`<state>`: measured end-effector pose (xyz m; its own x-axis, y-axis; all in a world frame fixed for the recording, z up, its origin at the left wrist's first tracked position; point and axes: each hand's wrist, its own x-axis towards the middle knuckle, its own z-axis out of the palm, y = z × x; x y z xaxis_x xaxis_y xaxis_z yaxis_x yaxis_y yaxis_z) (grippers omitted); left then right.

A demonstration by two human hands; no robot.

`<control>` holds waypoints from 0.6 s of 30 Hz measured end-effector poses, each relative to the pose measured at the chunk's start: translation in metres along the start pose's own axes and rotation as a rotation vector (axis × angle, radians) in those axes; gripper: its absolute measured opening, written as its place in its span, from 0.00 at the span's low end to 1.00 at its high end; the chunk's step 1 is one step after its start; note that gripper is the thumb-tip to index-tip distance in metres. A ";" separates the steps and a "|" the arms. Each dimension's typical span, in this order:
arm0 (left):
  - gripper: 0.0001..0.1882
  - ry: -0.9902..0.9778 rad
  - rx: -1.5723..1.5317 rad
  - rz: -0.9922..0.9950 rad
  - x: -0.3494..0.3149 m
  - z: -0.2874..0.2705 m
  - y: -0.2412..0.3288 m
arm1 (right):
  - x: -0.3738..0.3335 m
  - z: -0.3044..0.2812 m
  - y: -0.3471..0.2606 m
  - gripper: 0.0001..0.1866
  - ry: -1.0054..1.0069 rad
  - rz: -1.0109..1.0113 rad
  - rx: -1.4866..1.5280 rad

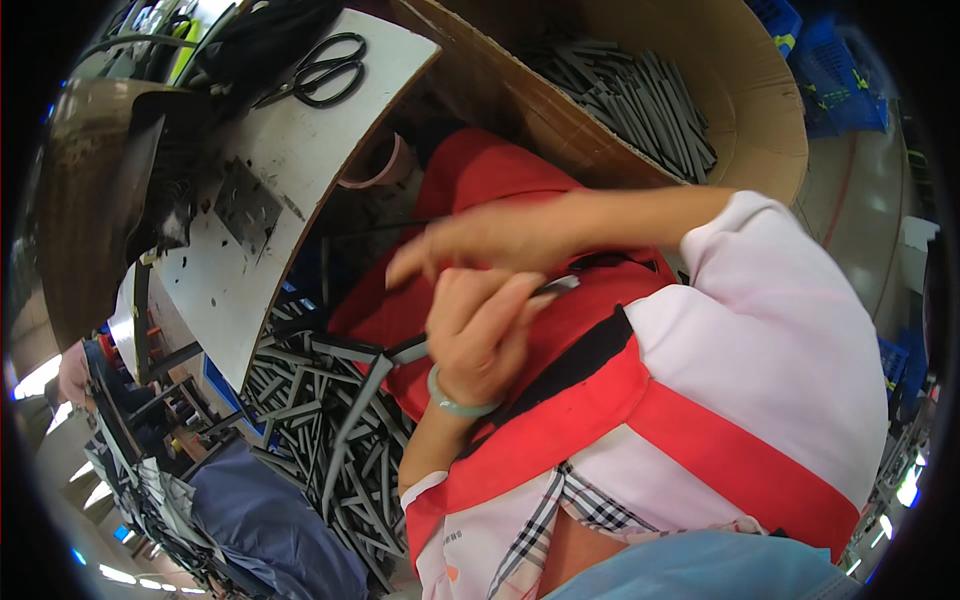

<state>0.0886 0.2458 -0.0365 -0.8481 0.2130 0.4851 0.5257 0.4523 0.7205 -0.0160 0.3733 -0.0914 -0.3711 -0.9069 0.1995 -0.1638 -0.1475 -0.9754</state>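
My left hand (pixel 478 335), with a pale green bangle (pixel 460 405) at its wrist, is closed around a grey foam-like strip (pixel 408 351) above my red apron (pixel 520 170). A light-coloured tip (pixel 562 285) pokes out at the thumb side; I cannot tell whether it belongs to the same strip. Just beyond, my right hand (pixel 475 242) passes over the apron, smeared by motion, its fingers unclear. A heap of similar grey and black strips (pixel 350 420) lies to the left of my left hand.
A white worktable (pixel 225 310) at the left bears black-handled scissors (pixel 330 70) and a dark square plate (pixel 248 208). Far right, a large cardboard box (pixel 770 110) holds many cut grey strips (pixel 640 105). A pink bucket (pixel 385 165) stands under the table edge. Blue baskets (pixel 840 85) sit beyond.
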 end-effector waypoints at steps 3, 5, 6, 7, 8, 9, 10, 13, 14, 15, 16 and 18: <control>0.13 -0.081 0.026 0.060 0.002 -0.005 -0.008 | -0.003 0.079 0.066 0.19 -0.028 -0.244 0.090; 0.10 -0.133 0.053 -0.208 -0.006 -0.035 -0.016 | -0.002 0.084 0.060 0.17 0.081 -0.397 0.047; 0.08 -0.083 0.069 -0.232 -0.017 -0.050 -0.031 | 0.006 0.068 0.032 0.14 0.015 -0.137 0.145; 0.08 -0.044 0.083 -0.248 -0.028 -0.063 -0.049 | 0.011 0.052 0.011 0.12 -0.038 0.122 0.235; 0.08 -0.039 0.093 -0.247 -0.040 -0.078 -0.061 | 0.008 0.039 0.005 0.13 0.027 0.087 0.266; 0.08 -0.237 0.156 -0.407 -0.058 -0.094 -0.069 | 0.006 0.029 -0.006 0.13 0.099 0.190 0.357; 0.10 -0.437 0.212 -0.567 -0.069 -0.103 -0.072 | 0.003 0.017 -0.011 0.13 0.116 0.203 0.382; 0.09 -0.469 -0.065 -0.813 -0.066 -0.102 -0.049 | -0.001 0.011 -0.010 0.14 0.166 0.301 0.473; 0.09 -0.462 -0.068 -0.814 -0.071 -0.102 -0.051 | -0.003 0.014 -0.007 0.15 0.199 0.382 0.541; 0.09 -0.415 -0.065 -0.704 -0.077 -0.101 -0.057 | -0.006 0.015 0.005 0.15 0.199 0.383 0.540; 0.09 -0.366 -0.061 -0.596 -0.080 -0.102 -0.060 | -0.011 0.015 0.023 0.16 0.114 0.535 0.578; 0.08 -0.331 -0.014 -0.615 -0.077 -0.114 -0.059 | -0.007 0.022 0.023 0.18 -0.209 0.810 0.266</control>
<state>0.1306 0.1039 -0.0598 -0.9663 0.1758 -0.1882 -0.0577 0.5644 0.8235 0.0027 0.3680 -0.1172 -0.1016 -0.8227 -0.5593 0.3053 0.5093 -0.8046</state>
